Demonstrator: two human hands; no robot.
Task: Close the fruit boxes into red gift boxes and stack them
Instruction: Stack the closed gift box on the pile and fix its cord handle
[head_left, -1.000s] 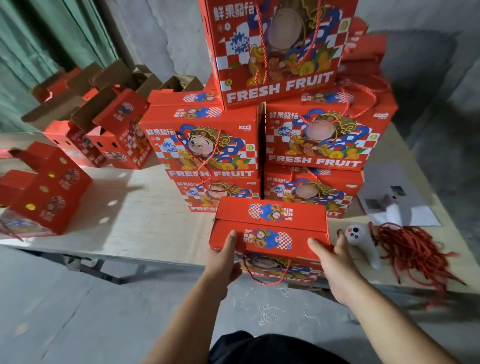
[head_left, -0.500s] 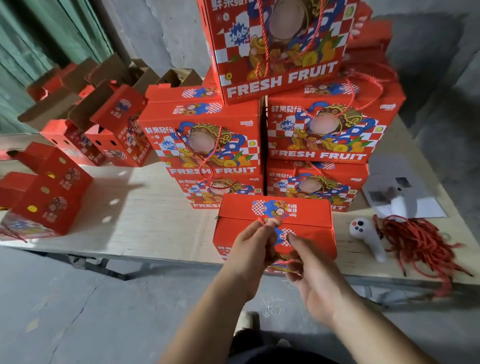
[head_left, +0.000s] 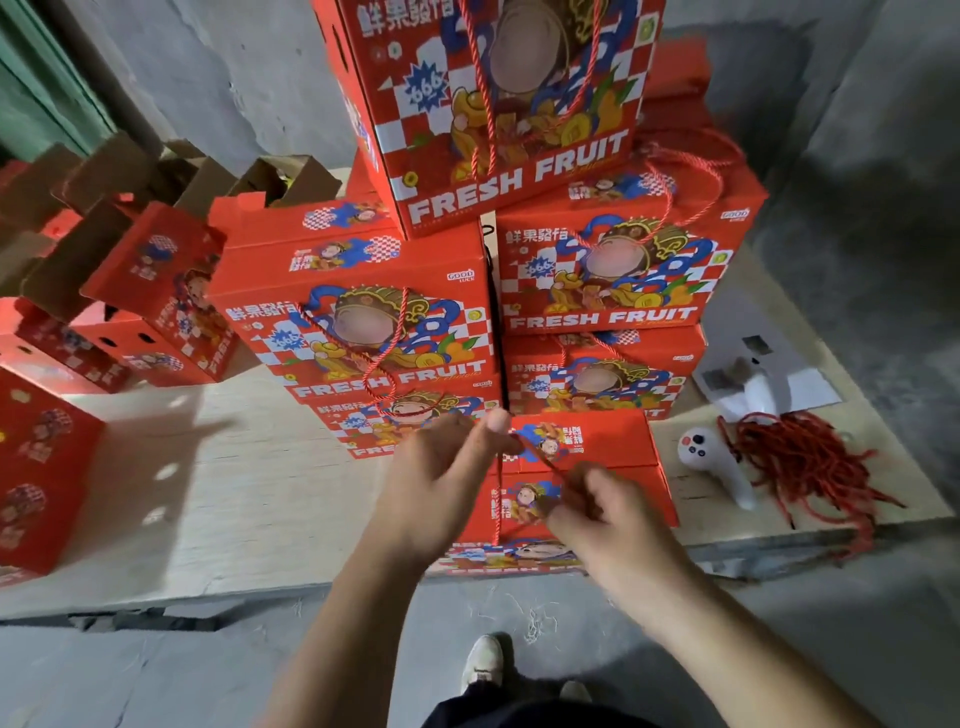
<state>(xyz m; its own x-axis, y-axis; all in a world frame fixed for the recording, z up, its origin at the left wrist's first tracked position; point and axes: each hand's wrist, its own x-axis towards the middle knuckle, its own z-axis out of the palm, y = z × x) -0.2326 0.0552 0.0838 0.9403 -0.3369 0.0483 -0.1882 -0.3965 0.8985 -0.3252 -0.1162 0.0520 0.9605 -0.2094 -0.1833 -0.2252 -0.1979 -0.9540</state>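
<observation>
Stacked high toward the bench's (head_left: 218, 499) far edge: closed red "FRESH FRUIT" gift boxes (head_left: 358, 332), rope handles draped down their fronts. At the near edge, one more red gift box (head_left: 608, 447), lid flaps shut. Above it, left hand (head_left: 441, 478) and right hand (head_left: 608, 519) each pinching its red cord handle (head_left: 540, 457).

Head view, looking forward and down (wide-angle) — close over table (head_left: 208, 519), boxes beyond

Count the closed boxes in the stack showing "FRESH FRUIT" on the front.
5 visible: top box, middle left, middle right, bottom left partly covered by the left hand, bottom right. More may sit behind.
</observation>
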